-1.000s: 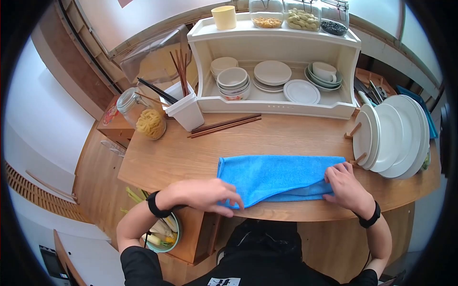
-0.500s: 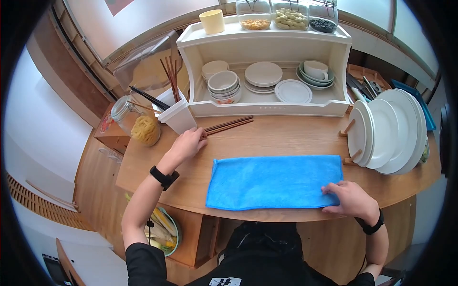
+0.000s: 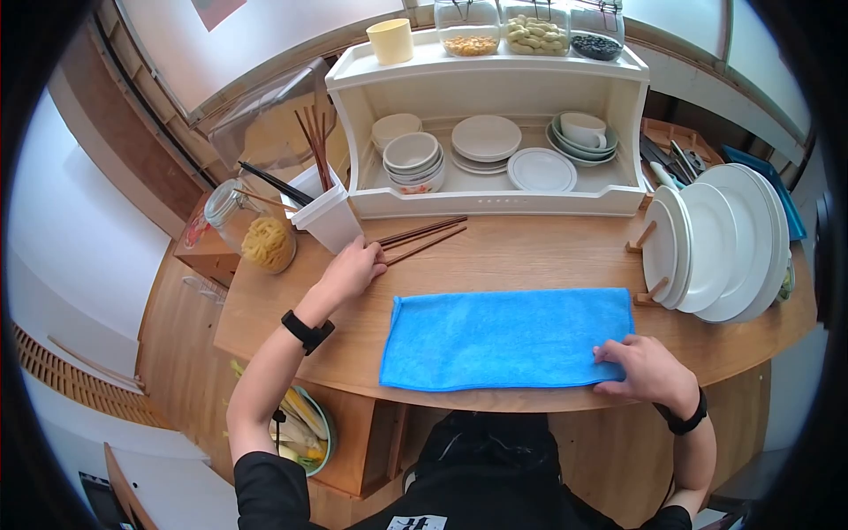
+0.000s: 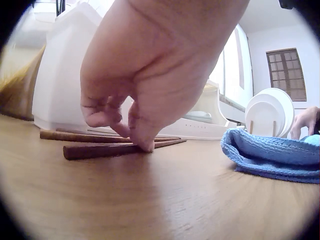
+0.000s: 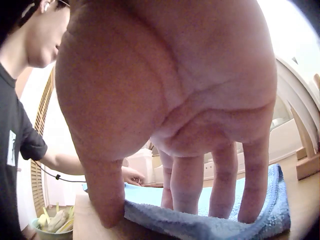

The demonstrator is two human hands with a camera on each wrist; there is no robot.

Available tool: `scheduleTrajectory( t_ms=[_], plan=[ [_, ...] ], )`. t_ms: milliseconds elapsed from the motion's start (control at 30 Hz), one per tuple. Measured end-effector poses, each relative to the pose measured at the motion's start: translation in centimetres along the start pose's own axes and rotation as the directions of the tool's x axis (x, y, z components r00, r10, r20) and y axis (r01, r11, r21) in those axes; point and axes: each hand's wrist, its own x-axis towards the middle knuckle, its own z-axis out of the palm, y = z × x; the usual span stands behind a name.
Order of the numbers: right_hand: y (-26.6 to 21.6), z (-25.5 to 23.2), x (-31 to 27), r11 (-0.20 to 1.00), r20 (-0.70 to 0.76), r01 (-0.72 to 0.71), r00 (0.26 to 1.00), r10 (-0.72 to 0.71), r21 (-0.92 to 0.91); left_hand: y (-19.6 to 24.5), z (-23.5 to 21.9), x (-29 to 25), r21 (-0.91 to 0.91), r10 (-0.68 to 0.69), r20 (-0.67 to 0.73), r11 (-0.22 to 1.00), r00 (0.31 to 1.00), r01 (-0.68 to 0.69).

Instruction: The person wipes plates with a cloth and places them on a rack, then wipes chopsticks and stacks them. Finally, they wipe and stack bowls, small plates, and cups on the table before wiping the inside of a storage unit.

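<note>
Flat and folded, a blue towel (image 3: 503, 340) (image 5: 165, 220) lies along the table's front edge. My left hand (image 3: 352, 268) (image 4: 155, 65) pinches a brown chopstick (image 3: 433, 244) (image 4: 82, 151) between thumb and fingers, low over the wood. Beside it, other chopsticks (image 3: 417, 232) (image 4: 55, 135) lie near the white holder (image 3: 333, 217). At the towel's right end, my right hand (image 3: 655, 373) (image 5: 170, 90) rests with fairly straight fingers on the cloth, its thumb by the front edge.
A white shelf (image 3: 503, 203) with bowls and plates stands at the back. Large plates (image 3: 733, 238) stand in a rack at the right. The pasta jar (image 3: 268, 243) is left of the holder; a vegetable basin (image 3: 329, 442) sits below the table's left side.
The towel's near-left part has been laid flat. My left hand has moved from the towel to the chopsticks, and one chopstick now lies apart at an angle. My right hand has shifted slightly nearer the front.
</note>
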Motion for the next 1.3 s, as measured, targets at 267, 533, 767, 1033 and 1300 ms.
scheduleTrajectory(
  t_ms=[267,533,767,1033,1300],
  plan=[
    [0.0,0.4,-0.2,0.998,0.0,-0.014,1.0,0.014,-0.056,4.9,-2.6,-2.4,-0.277,-0.073,-0.175,0.961,0.982,0.022],
    [-1.0,0.7,-0.1,0.994,-0.007,-0.024,1.0,0.023,-0.107,15.1,-0.2,-6.1,-0.482,0.271,0.005,0.844,0.962,-0.236],
    [-0.5,2.5,-0.9,0.979,-0.113,0.033,0.992,-0.057,-0.203,16.3,0.0,-7.4,-0.288,0.367,0.053,0.896,0.929,-0.338],
    [-1.7,-0.1,0.5,0.992,-0.07,-0.064,0.996,0.057,-0.105,14.0,-1.2,-11.3,-0.137,0.405,0.068,0.909,0.912,-0.394],
    [-1.7,-1.3,4.8,0.839,-0.444,-0.107,0.88,-0.17,-0.533,12.5,-1.1,-8.0,-0.19,0.175,-0.217,0.957,0.96,-0.217]
  ],
)
